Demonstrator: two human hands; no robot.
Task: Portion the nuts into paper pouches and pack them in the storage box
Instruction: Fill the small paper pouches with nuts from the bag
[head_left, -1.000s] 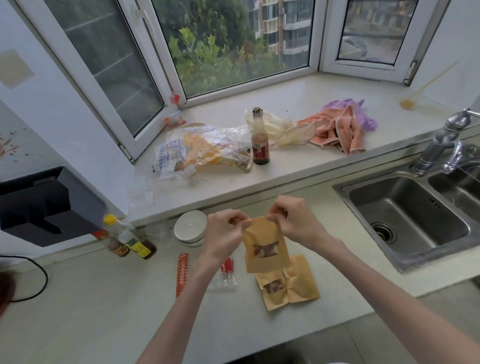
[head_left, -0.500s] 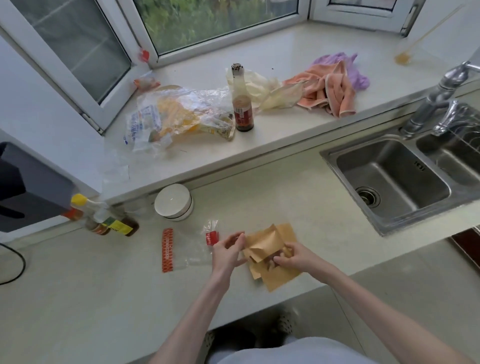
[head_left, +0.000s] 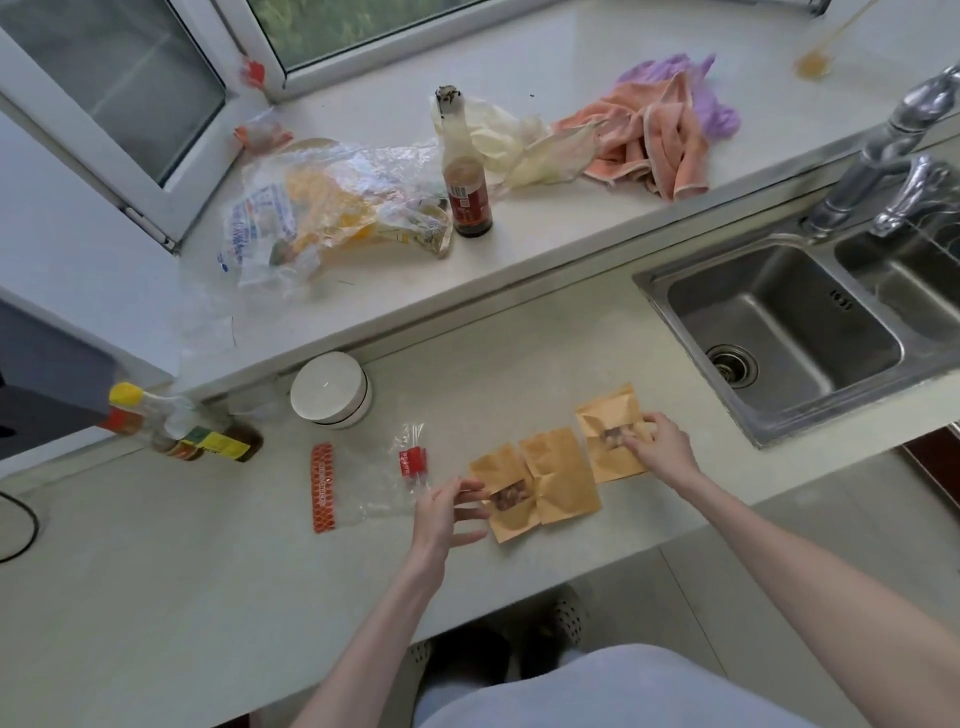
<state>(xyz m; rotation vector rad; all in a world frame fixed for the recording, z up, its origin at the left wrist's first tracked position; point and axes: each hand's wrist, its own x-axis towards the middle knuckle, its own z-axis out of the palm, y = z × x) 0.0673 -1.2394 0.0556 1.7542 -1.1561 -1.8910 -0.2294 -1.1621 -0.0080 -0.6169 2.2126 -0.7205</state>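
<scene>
Take the sink (head_left: 779, 332) as your landmark. Far to its left, at the back of the table (head_left: 156, 597), two sauce bottles (head_left: 187, 434) lie against the wall. Nearer the sink, a round white container (head_left: 330, 389) stands at the foot of the windowsill (head_left: 545, 218). In front of that container lies an empty clear plastic bag (head_left: 363, 486) with a red-orange strip down its left edge and a small red label on its right.

Your left hand (head_left: 447, 512) sits just right of that bag, fingers loosely spread and relaxed, fingertips touching the left edge of the left pouch (head_left: 506, 499). That pouch lies flat, and nuts show through its small window. The middle pouch (head_left: 558, 475) lies flat right beside it, touching or slightly overlapping it, plain side up.

Closest to the sink, just left of its front corner, lies the right pouch (head_left: 608, 436), also flat with nuts visible in its window. Your right hand (head_left: 660, 447) rests on it, fingers curled down onto the paper around the window; whether they pinch it or merely press, you cannot tell.

On the windowsill behind the sink's left side stand a dark glass bottle (head_left: 467, 192), crumpled plastic bags (head_left: 332, 202) to its left, and orange and purple cloths (head_left: 660, 135) to its right.
</scene>
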